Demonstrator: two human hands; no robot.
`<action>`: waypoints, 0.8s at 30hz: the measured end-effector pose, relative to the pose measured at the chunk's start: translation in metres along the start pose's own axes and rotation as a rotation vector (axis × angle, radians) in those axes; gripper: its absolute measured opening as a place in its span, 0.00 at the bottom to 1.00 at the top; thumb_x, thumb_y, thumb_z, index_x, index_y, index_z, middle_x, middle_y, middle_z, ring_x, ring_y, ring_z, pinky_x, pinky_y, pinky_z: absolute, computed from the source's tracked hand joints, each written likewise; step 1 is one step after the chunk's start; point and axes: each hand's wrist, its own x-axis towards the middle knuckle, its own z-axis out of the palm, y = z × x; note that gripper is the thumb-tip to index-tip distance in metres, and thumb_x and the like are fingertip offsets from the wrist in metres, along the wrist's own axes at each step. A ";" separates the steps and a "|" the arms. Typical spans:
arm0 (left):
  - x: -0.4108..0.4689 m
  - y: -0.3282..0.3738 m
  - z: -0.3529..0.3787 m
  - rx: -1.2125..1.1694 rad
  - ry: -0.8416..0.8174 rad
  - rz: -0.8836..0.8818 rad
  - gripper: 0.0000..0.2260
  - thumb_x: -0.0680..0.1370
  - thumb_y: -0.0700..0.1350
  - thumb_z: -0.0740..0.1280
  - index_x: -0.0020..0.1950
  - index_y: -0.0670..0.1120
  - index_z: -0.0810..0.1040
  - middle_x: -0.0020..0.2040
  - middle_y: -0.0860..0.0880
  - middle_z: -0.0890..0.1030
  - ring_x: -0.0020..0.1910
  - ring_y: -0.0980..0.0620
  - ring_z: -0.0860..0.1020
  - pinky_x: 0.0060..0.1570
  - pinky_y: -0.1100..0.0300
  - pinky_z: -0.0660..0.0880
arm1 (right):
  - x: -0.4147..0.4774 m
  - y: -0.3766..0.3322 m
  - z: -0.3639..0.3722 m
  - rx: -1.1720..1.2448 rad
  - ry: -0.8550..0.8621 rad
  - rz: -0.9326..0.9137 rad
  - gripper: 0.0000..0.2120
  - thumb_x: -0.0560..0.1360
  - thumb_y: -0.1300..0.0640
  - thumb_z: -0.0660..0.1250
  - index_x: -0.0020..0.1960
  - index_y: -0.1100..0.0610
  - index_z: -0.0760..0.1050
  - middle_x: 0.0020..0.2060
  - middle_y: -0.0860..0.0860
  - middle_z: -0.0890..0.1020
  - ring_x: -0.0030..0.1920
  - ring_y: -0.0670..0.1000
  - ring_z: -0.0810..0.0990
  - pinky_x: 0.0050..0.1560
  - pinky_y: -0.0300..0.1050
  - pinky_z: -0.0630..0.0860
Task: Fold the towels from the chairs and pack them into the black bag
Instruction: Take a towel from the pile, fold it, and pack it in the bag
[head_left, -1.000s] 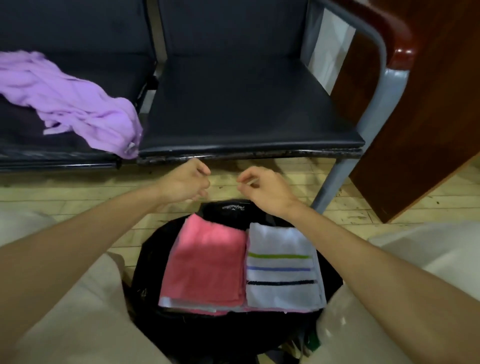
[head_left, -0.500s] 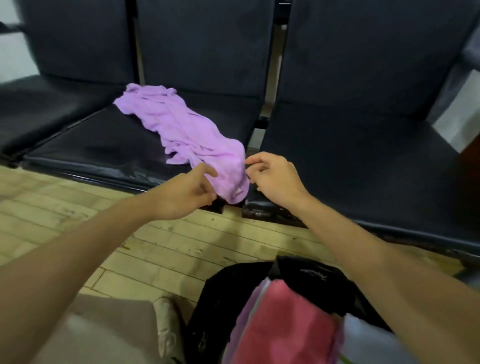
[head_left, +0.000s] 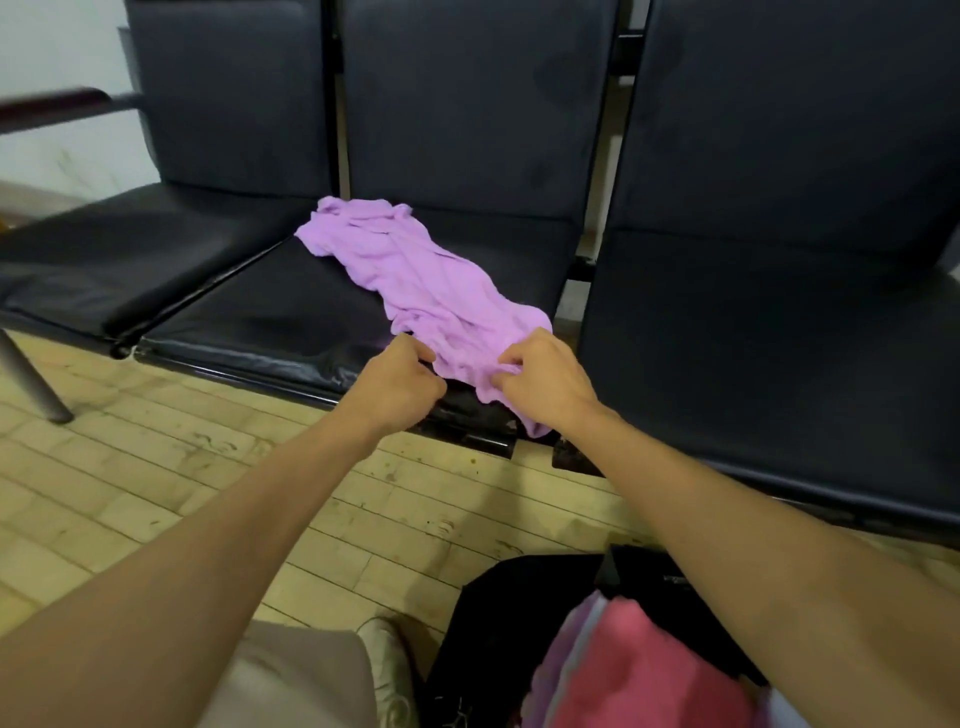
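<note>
Black padded waiting-room chairs (head_left: 467, 104) are standing in a joined row on a pale wooden plank floor (head_left: 156, 493), with a white wall (head_left: 62, 47) showing at 10 o'clock behind a dark red armrest (head_left: 52, 101). A crumpled lilac towel (head_left: 415, 275) is lying on the middle seat (head_left: 270, 317), running from the backrest at 12 o'clock down to the seat's front edge, where its near end is drooping over the rim.

A person is reaching forward with both bare arms to that near end. The right hand (head_left: 545, 379) is pinching a bunch of the lilac cloth between thumb and curled fingertips, at 1 o'clock from the left hand. The left hand (head_left: 400, 384) is sitting at the towel's near left edge with its fingers curled in against the thumb; whether any cloth is caught in them cannot be made out.

At 5 o'clock, on the floor below the right forearm, the black bag (head_left: 498, 623) is standing open, with a folded pink towel (head_left: 639, 670) lying on top of paler folded cloth inside it. At 6 o'clock, a beige trouser leg (head_left: 291, 680) and a light-coloured shoe (head_left: 387, 670) are showing just beside the bag. A grey metal chair leg (head_left: 31, 384) is slanting to the floor at 9 o'clock.
</note>
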 end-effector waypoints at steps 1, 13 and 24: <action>0.000 0.003 0.002 -0.022 0.014 0.002 0.07 0.76 0.40 0.63 0.42 0.51 0.69 0.49 0.43 0.80 0.46 0.46 0.77 0.41 0.56 0.73 | 0.000 0.001 -0.001 0.037 0.008 0.015 0.14 0.72 0.61 0.66 0.28 0.60 0.74 0.33 0.56 0.73 0.35 0.59 0.75 0.35 0.52 0.75; -0.005 0.039 0.027 -0.382 -0.012 -0.175 0.14 0.80 0.48 0.61 0.62 0.42 0.70 0.57 0.46 0.75 0.49 0.46 0.79 0.52 0.51 0.76 | -0.033 0.018 -0.085 0.694 0.101 0.158 0.07 0.81 0.59 0.58 0.51 0.54 0.75 0.49 0.52 0.80 0.50 0.51 0.79 0.53 0.48 0.76; 0.016 0.077 0.092 -1.120 0.166 -0.376 0.25 0.72 0.43 0.72 0.67 0.39 0.69 0.60 0.40 0.78 0.50 0.44 0.79 0.41 0.52 0.78 | -0.097 0.066 -0.166 1.111 0.050 0.222 0.09 0.81 0.60 0.60 0.52 0.57 0.79 0.44 0.53 0.83 0.45 0.51 0.83 0.42 0.43 0.78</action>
